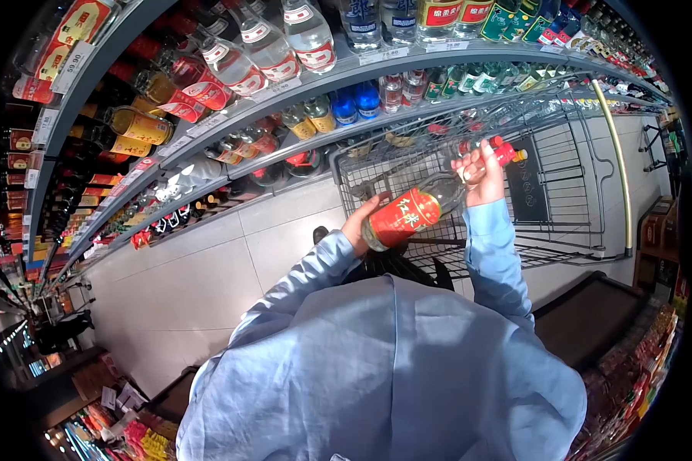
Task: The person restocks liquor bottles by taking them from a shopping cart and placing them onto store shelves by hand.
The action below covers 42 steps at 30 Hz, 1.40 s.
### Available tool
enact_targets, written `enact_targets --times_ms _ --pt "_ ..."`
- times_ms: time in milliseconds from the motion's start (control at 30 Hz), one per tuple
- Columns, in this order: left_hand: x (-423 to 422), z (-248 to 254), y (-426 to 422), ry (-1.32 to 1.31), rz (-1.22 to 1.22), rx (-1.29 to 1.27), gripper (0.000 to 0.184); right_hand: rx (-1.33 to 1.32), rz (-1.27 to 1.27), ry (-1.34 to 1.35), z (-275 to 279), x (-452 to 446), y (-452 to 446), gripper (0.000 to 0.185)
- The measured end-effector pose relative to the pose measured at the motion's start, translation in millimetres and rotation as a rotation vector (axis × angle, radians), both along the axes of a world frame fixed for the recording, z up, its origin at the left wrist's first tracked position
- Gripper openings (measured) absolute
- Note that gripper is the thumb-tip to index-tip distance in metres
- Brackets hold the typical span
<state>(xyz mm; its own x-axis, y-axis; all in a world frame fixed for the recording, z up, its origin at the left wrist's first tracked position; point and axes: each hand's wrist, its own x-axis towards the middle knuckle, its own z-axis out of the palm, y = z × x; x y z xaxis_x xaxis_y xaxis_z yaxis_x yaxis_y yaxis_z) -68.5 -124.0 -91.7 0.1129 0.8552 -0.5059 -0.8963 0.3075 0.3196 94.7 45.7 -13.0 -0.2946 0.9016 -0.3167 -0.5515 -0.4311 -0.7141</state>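
A large clear glass bottle with a red and yellow label (405, 216) lies tilted across the front of my body, its base to the lower left. My left hand (357, 226) is closed round the base end. Up at the neck, my right hand (480, 175) is wrapped round the glass. Red and yellow caps (507, 153) stick out past my right fingers; I cannot tell whether they all belong to this bottle. Directly beyond and beneath the bottle is a wire shopping cart (550, 250), partly hidden by my hands.
Shelves (261, 94) packed with bottles curve along the far side and left, with price tags on their edges. The cart's pale handle bar (613, 161) stands at right. Tiled floor (177, 280) stretches left. Goods displays (630, 376) flank me behind.
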Motion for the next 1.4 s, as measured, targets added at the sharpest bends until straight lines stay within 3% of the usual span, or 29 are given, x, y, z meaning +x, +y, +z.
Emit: enact_targets --times_ms 133,267,500,667,767,833,967,1067,1100,1200,1400 --pt "-38.1 33.4 -31.7 -0.240 -0.078 0.034 0.051 -0.197 -0.001 0.114 0.3 -34.3 -5.0 0.028" --pt "-69.3 41.2 -62.8 -0.079 -0.040 -0.085 0.051 -0.352 -0.017 0.093 -15.4 -66.4 -27.5 0.025" --pt "-112.6 23.0 -102.5 -0.004 0.039 -0.063 0.045 -0.330 0.278 0.050 -20.6 -102.2 -61.5 0.016" --pt "-147.7 -2.2 -105.9 -0.206 0.209 -0.245 0.042 -0.287 0.328 -0.010 2.9 -138.2 -82.1 0.011" --pt "-165.5 -3.9 -97.1 -0.324 0.264 -0.438 0.046 -0.086 0.267 -0.057 14.7 -183.6 -96.0 0.005" --pt "-172.6 -57.8 -93.0 -0.237 0.336 -0.334 0.053 0.072 0.251 -0.112 17.9 -215.3 -107.2 0.005" --pt "-183.6 -65.8 -65.3 -0.049 0.406 -0.361 0.054 0.395 0.217 -0.228 -0.4 -276.2 -124.8 0.011" --pt "-193.5 -51.6 -41.5 -0.136 0.499 -0.331 0.041 0.733 0.327 -0.517 -26.3 -303.7 -119.0 0.016" --pt "-199.3 -45.7 -37.6 -0.160 0.505 -0.183 0.035 0.800 0.377 -0.567 -27.9 -311.1 -117.8 0.015" --pt "-220.9 -47.2 -23.5 -0.352 0.560 -0.140 0.032 0.895 0.479 -0.554 -46.7 -333.1 -109.2 0.012" --pt "-256.4 -76.6 -9.1 -0.357 0.584 -0.086 0.029 0.955 0.599 -0.532 -72.8 -364.3 -99.0 0.011"
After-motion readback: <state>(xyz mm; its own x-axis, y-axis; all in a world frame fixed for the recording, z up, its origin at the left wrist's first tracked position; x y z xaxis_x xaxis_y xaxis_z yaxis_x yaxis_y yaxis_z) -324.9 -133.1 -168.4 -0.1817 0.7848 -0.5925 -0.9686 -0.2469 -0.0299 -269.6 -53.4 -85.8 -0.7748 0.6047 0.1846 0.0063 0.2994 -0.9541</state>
